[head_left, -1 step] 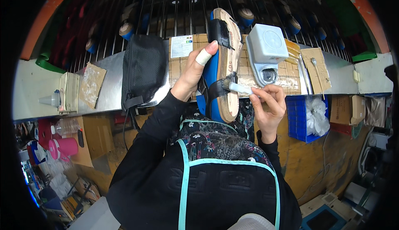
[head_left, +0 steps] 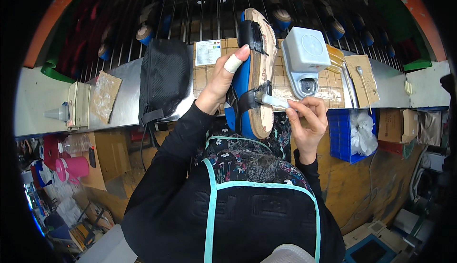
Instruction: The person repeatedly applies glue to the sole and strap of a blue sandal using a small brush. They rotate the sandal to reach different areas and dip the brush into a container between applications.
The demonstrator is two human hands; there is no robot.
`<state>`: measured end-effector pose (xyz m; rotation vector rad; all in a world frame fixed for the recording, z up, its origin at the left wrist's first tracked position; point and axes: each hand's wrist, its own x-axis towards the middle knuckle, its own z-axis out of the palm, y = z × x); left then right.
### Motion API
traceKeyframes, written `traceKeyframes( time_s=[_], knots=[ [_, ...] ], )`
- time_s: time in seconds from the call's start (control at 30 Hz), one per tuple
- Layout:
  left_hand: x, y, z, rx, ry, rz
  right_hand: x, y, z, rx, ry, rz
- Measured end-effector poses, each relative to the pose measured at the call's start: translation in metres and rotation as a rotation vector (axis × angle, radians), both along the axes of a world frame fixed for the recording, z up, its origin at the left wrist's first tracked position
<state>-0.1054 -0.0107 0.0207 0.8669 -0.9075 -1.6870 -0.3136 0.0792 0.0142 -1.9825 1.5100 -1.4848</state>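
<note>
My left hand (head_left: 220, 80), thumb wrapped in white tape, grips a sandal upper and insole on a blue shoe last (head_left: 243, 80) from its left side. The insole (head_left: 263, 73) is turned up and to the right, with the edges of two black straps (head_left: 249, 100) folded onto it. In my right hand (head_left: 307, 118), a small brush with a white handle (head_left: 275, 101) is pinched between thumb and fingers. Its bristles touch the lower strap's edge near the insole. What the left fingers do behind the last is hidden.
Right of the sandal stands a white square bottle (head_left: 307, 51) over a grey cup-shaped base (head_left: 304, 86). Cardboard with a cotton-tipped stick (head_left: 362, 80) lies farther right. A black mesh pouch (head_left: 164, 80) lies left. Beyond is a metal rod rack (head_left: 209, 15) holding lasts; a blue crate (head_left: 340, 134) sits below right.
</note>
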Motion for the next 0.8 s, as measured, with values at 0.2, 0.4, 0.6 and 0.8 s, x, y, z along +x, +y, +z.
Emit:
traceKeyframes(
  time_s=[0.2,0.4,0.6,0.8],
  knots=[
    [0.000,-0.008,0.000,0.009,-0.018,-0.007,-0.008,0.004,0.003,-0.063,0.087,0.008],
    [-0.005,-0.007,0.001,0.003,0.034,-0.067,-0.012,-0.030,0.009,-0.071,-0.107,0.042],
    [0.003,-0.003,-0.009,0.035,0.084,0.050,0.000,-0.019,0.001,0.201,-0.259,0.131],
    [0.025,0.002,-0.022,0.021,-0.047,0.160,-0.009,0.008,0.003,0.304,-0.183,0.199]
  ],
)
